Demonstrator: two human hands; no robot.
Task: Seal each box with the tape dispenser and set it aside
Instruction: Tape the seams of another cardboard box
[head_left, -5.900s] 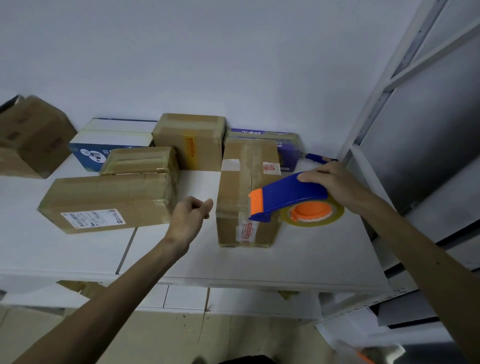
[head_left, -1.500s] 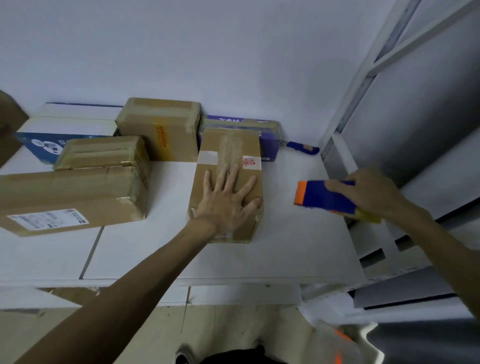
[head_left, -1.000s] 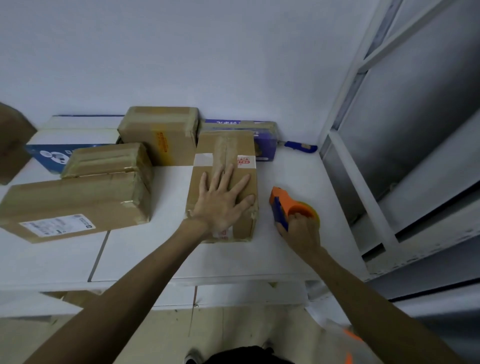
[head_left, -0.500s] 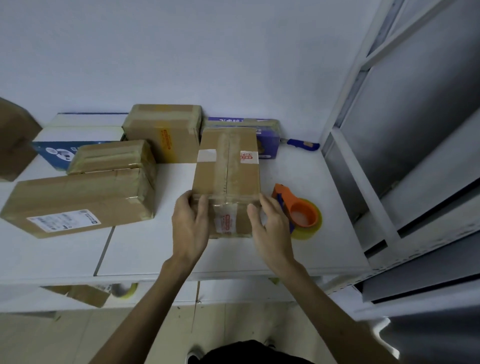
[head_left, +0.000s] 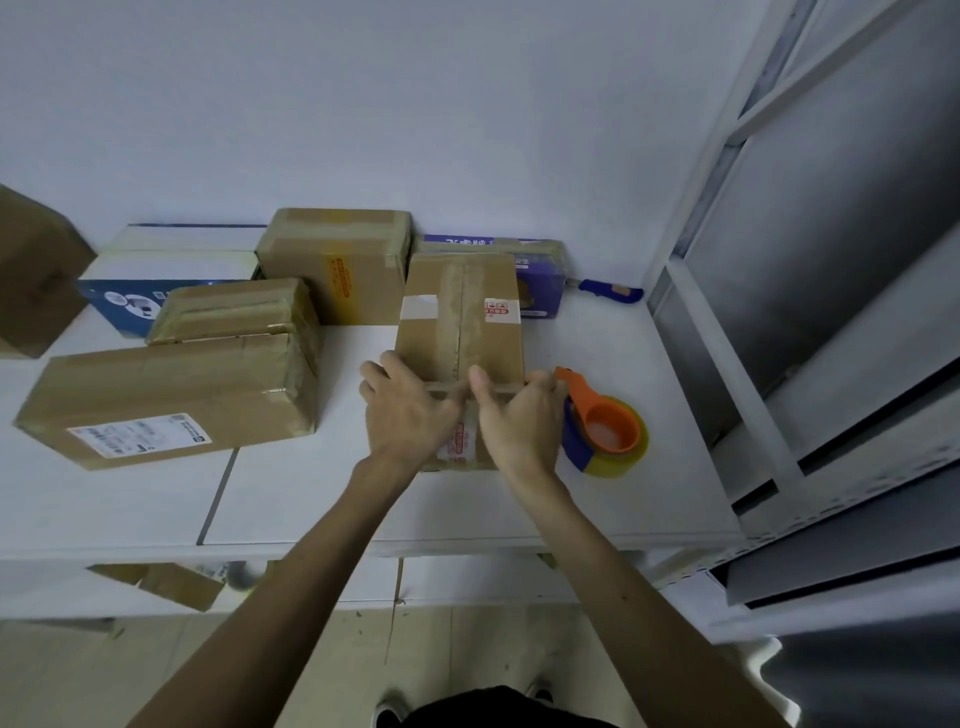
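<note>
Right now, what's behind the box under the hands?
A purple box, against the wall. Only its top and right end show; the box that the left hand and right hand grip hides the rest.

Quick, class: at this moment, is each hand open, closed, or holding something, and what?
Left hand: grips the near end of the cardboard box.
Right hand: grips the same end, thumb on top.

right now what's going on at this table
A person grips the near end of a taped box with both hands, left hand at its left corner, right hand at its right. The tape dispenser lies unheld on the table just right of the box. More boxes sit to the left and behind.
</note>
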